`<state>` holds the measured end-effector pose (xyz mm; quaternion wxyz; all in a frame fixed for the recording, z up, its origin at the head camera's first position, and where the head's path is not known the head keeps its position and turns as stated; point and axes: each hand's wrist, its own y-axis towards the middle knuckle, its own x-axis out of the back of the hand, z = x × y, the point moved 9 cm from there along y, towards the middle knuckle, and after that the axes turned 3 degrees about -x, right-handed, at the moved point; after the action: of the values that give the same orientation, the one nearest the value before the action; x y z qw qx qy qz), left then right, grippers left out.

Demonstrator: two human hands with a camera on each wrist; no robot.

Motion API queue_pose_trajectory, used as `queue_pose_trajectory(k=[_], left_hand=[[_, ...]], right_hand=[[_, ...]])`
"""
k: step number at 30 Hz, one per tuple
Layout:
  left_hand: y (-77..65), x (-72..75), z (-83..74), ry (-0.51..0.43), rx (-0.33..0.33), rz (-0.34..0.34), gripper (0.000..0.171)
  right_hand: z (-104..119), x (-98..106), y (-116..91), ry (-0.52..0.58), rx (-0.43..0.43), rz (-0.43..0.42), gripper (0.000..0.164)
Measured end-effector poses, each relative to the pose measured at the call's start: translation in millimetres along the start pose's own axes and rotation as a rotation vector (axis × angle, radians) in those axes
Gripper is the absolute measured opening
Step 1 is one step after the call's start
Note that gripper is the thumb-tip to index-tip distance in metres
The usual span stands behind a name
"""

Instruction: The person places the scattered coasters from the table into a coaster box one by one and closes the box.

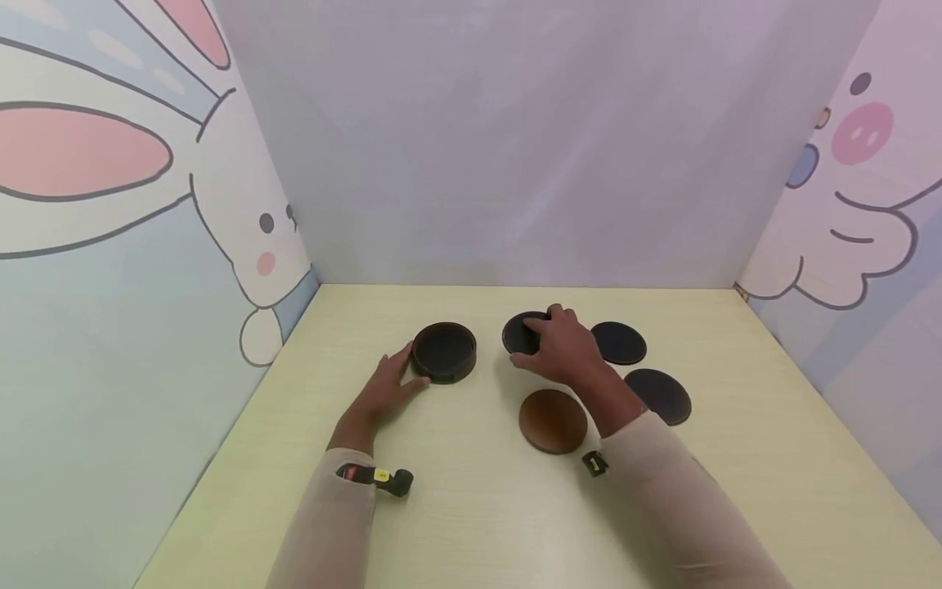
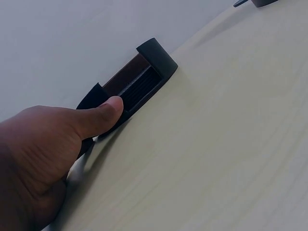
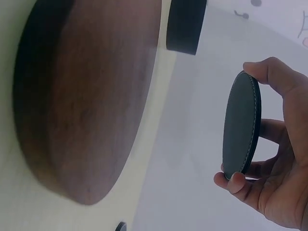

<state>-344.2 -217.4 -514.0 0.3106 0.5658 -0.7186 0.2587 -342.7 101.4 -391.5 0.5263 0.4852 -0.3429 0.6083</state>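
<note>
Sleeves, two, pale: left sleeve (image 1: 324,532) on the near left of the round holder, right sleeve (image 1: 692,507) on its near right, slanting inward. Left hand (image 1: 385,390): forearm angled toward the holder, fingers along its left side, thumb bent against its near wall, gripping it. Round holder (image 1: 444,353), black outside, brown inside, notched wall: upright on the table (image 1: 456,523). Right hand (image 1: 565,348): right of the holder, wrist bent leftward, thumb and fingertips pinching a disc by its rim. Held disc (image 3: 240,126), black, stitched edge: right of the holder, tilted, apart from it. Brown disc (image 1: 553,420): flat, to the holder's near right. Far black disc (image 1: 618,343): flat, well right of the holder. Near black disc (image 1: 665,395): flat, farthest right from the holder, lower, partly behind the right forearm.
</note>
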Motion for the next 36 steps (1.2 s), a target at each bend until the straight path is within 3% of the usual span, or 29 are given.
queue_pose_trajectory(k=[17, 29, 36], left_hand=[[1.8, 0.3, -2.3, 0.007, -0.018, -0.007, 0.093], [0.3, 1.0, -0.9, -0.009, 0.039, -0.002, 0.094], [-0.4, 0.1, -0.5, -0.012, 0.048, 0.007, 0.093]], right_hand=[[46.4, -15.4, 16.3, -0.011, 0.048, -0.014, 0.077], [58.8, -39.7, 33.7, -0.013, 0.010, 0.052, 0.077], [79.6, -47.0, 42.1, -0.042, 0.032, 0.060, 0.077]])
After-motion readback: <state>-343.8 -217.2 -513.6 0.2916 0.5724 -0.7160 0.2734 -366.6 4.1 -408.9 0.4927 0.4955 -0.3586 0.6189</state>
